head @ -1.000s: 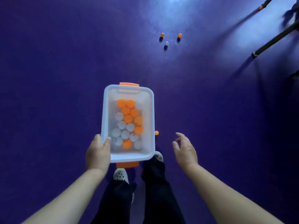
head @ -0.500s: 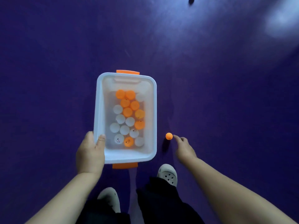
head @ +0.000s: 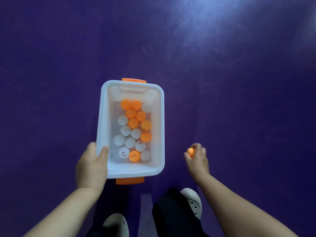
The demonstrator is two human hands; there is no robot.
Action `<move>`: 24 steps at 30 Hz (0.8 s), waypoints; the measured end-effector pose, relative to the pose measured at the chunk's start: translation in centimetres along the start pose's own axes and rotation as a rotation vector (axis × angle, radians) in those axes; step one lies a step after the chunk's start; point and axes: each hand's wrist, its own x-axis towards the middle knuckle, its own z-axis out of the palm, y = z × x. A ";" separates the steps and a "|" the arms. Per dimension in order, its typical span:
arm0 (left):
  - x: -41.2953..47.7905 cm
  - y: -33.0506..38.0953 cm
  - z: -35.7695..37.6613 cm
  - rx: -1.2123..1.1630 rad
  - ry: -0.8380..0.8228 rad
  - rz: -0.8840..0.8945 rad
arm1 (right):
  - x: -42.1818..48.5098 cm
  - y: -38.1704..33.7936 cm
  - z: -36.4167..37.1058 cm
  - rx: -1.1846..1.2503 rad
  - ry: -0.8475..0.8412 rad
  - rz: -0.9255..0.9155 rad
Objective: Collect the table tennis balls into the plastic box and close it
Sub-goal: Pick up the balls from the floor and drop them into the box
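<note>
We are gripping the near left corner of the translucent, round-cornered plastic box (head: 132, 172) with our left hand (head: 91, 165), thumb hooked over its smooth rim. Round orange and white table tennis balls (head: 133, 132) are lying packed on its bottom, some printed with small logos. Our right hand (head: 198, 161) is curling its fingers around one orange ball (head: 190, 151), blurred, just right of the box above the purple floor (head: 51, 82). Flat orange latches (head: 133, 80) are jutting from both short ends.

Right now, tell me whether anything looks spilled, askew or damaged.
Nothing stands out. The left hand holds the open plastic box upright, its balls all inside; the right hand grips one orange ball beside it.
</note>
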 end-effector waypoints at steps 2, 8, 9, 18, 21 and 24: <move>-1.4 1.8 -1.5 -0.014 -0.019 -0.020 | -2.4 -3.1 -2.8 0.237 0.103 -0.067; -7.4 9.9 -7.8 0.021 -0.104 -0.048 | -13.3 -12.7 -14.1 0.469 0.171 -0.450; -8.6 11.7 -9.0 0.023 -0.118 -0.059 | -15.0 -14.0 -16.1 0.447 0.118 -0.500; -15.8 31.0 -21.0 -0.006 -0.130 0.015 | -22.5 -22.4 -37.6 0.273 0.173 -0.599; -16.5 36.9 -24.2 -0.028 -0.093 0.075 | -23.1 -24.7 -44.6 0.204 0.181 -0.618; -16.9 41.9 -26.8 -0.048 -0.045 0.118 | -23.6 -26.8 -50.3 0.114 0.175 -0.637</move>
